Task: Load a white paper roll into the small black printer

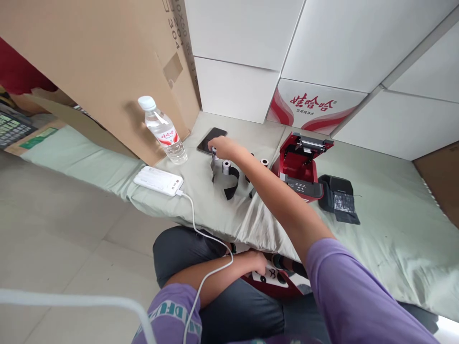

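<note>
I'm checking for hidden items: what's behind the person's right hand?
Behind the right hand, a dark phone shows in part; whatever the hand itself covers cannot be seen.

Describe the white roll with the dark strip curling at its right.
On the pale green cloth, look between the bottle and the open red device. Just below the right hand in the picture stands a white roll. Unlike the other roll at the fingers, it is untouched, a dark strip curling at its right.

Stacked white boxes (236, 86) stand behind a long, low surface covered in pale green cloth (394, 229); a big cardboard box (107, 62) stands left, with grey floor tiles (71, 234) below.
</note>
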Demonstrator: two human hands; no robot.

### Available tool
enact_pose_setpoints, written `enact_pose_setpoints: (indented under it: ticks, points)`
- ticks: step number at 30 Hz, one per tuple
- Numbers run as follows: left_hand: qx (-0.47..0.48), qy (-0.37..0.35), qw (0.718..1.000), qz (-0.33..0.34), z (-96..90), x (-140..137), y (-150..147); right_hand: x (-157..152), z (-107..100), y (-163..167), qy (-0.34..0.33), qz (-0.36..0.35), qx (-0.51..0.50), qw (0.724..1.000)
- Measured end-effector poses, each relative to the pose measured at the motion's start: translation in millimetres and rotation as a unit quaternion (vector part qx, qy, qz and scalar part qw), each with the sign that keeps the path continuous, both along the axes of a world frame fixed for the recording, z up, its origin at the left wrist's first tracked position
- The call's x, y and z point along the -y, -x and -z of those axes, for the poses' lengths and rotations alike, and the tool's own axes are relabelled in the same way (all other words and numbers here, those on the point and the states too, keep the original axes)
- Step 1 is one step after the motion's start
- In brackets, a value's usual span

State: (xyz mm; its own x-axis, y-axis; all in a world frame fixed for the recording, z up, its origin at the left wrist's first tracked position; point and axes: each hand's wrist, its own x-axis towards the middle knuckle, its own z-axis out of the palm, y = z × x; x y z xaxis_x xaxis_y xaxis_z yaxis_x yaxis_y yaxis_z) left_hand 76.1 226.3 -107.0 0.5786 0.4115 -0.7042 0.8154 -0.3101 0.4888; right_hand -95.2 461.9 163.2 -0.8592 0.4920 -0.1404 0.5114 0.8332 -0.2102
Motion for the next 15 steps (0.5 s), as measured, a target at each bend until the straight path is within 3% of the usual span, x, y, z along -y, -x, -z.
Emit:
enact_pose_setpoints:
  ticks: [2,5,10,15]
  points:
    - [-0.022,0.004,1.0,0.003,-3.0,1,2,-1,1,-10,0.027,-0.047,-0.104,0.993]
    - [-0.042,0.009,0.999,0.008,-10.3,3,4,16,-9,-45,0.061,-0.08,-0.273,0.957]
    - [-0.051,0.014,0.998,0.027,-15.9,4,5,69,-49,-128,0.127,0.009,-0.375,0.918]
    - [-0.068,0.02,0.997,0.031,-12.4,2,5,91,-91,-205,0.226,0.083,-0.526,0.816]
